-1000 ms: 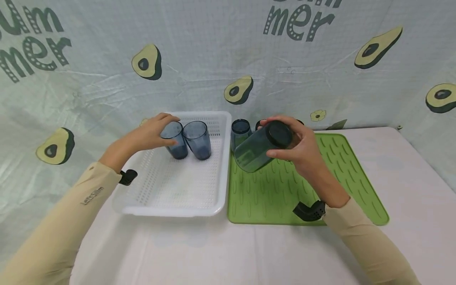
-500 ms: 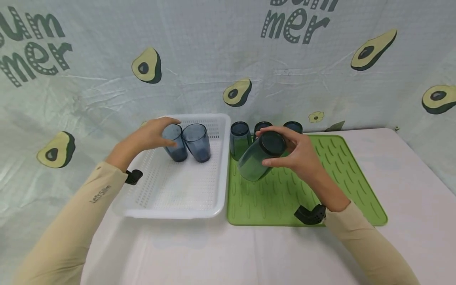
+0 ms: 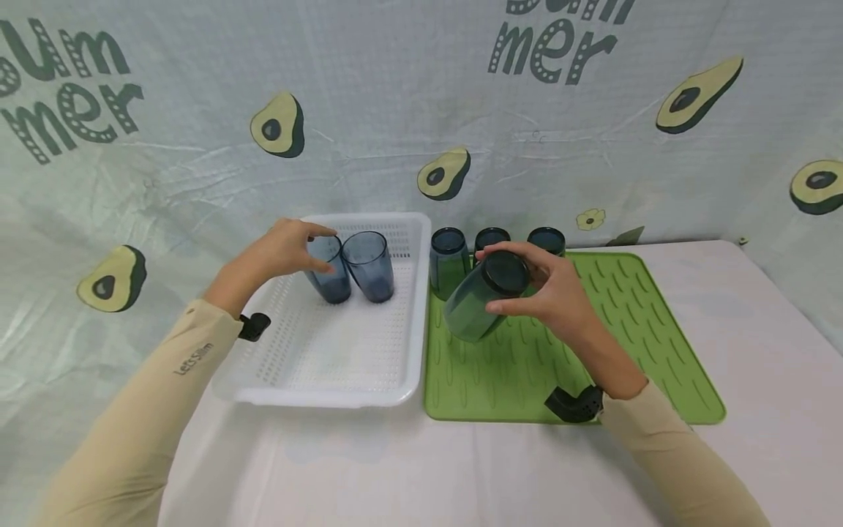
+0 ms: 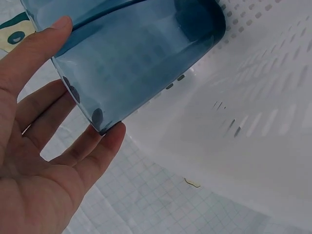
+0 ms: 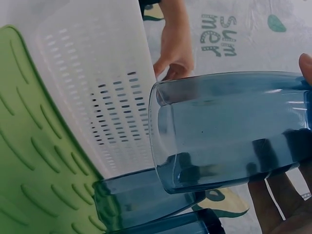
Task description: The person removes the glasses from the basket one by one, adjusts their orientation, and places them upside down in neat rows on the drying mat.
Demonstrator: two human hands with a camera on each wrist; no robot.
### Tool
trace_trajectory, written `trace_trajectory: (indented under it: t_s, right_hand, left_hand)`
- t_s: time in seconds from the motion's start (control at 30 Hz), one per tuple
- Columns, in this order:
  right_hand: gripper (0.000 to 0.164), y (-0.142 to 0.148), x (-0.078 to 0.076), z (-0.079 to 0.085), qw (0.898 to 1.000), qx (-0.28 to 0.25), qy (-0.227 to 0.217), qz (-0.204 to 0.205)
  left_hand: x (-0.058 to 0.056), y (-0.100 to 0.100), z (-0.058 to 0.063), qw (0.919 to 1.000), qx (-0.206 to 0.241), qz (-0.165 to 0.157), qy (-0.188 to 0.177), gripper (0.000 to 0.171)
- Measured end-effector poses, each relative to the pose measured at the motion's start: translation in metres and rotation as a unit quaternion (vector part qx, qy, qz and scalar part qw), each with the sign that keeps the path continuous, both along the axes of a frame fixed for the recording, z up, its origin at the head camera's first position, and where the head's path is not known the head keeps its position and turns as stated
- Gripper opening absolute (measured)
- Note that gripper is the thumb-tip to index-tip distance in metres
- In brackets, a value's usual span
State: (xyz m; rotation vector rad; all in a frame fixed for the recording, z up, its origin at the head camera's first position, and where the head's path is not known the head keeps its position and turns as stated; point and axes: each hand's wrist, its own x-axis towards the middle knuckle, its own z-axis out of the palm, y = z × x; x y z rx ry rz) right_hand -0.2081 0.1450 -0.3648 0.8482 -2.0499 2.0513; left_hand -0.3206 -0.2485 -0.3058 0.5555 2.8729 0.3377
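My right hand [image 3: 546, 289] grips a blue-grey drinking glass [image 5: 224, 131] near its base, tilted with its dark base up and its mouth to the lower left, above the green mat [image 3: 514, 388]. Inside the white basket [image 3: 323, 391], two more glasses stand mouth up, leaning. Around the rim of the left one [image 4: 141, 63] my left hand [image 3: 279, 252] holds thumb and fingers; the left wrist view shows their tips against it. Right beside it is the other glass [image 3: 370, 271].
Along the mat's back edge three glasses stand upside down: a left one [image 3: 448, 256], a middle one [image 3: 492, 237] and a right one [image 3: 546, 238]. The basket's right wall adjoins the mat. A printed sheet [image 3: 369, 88] hangs close behind.
The right hand and its glass have moved slightly down and nearer, uncovering the glasses at the back. The left hand stays at the same glass. The head view has shifted slightly.
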Motion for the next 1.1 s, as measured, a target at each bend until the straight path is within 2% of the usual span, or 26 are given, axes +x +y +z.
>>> trace_trajectory:
  t_s: [0.3,0.57,0.9,1.1]
  right_hand:
    - [0.069,0.000,0.000,-0.002,1.000,0.017,0.004,-0.007]
    - [0.069,0.001,0.001,-0.003,0.998,0.047,0.018,-0.024]
    - [0.067,0.000,0.000,-0.001,0.997,0.065,0.020,-0.039]
    - [0.068,-0.003,0.000,-0.005,0.996,0.081,0.004,-0.040]
  left_hand:
    - [0.000,-0.001,0.000,0.9999,0.012,-0.002,-0.002,0.070]
    - [-0.005,-0.012,-0.002,0.9989,0.034,-0.013,-0.030,0.073]
    - [-0.008,-0.014,-0.001,0.9985,0.044,0.015,-0.030,0.080]
    - [-0.006,-0.014,-0.003,0.9969,0.057,0.031,-0.043,0.079]
